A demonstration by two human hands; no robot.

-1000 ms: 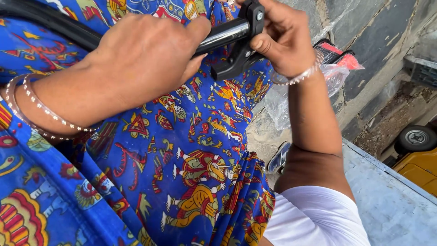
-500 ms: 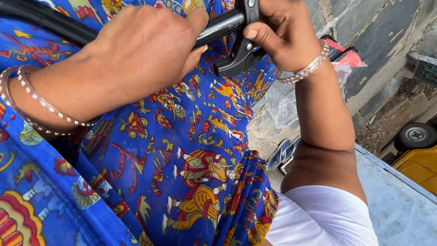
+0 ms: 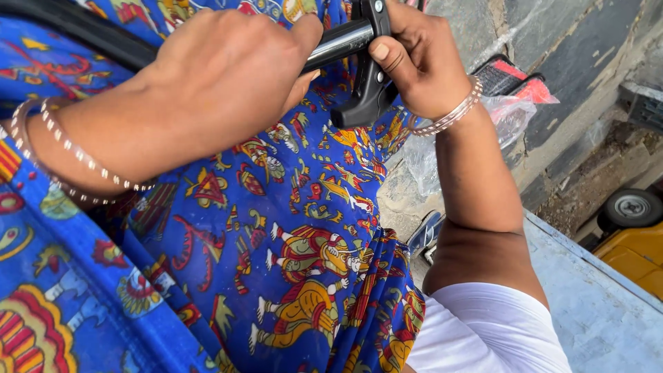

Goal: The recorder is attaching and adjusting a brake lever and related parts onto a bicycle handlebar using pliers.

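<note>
Two hands closed on one metal bar (image 3: 342, 41), held over a blue patterned cloth (image 3: 228, 242). Left hand (image 3: 221, 76) wrapped round the bar from above, thumb tip pressed along its shiny stretch, beaded bangles (image 3: 62, 166) on the wrist left of the bar. Right hand (image 3: 421, 59) gripping a black lever clamp (image 3: 366, 90) fitted on the bar's right end, thumb laid across the clamp's face, fingers curled behind, another bangle (image 3: 449, 117) on that wrist. Black rubber grip (image 3: 76, 27) continuing the bar to the left, under the left hand. Below and right of the bar, crumpled clear plastic (image 3: 504, 121) against a grey stone wall (image 3: 552, 41); further right, a small black wheel (image 3: 630, 207) beside something yellow (image 3: 635, 259). White sleeve (image 3: 483, 331) well below the bar.
</note>
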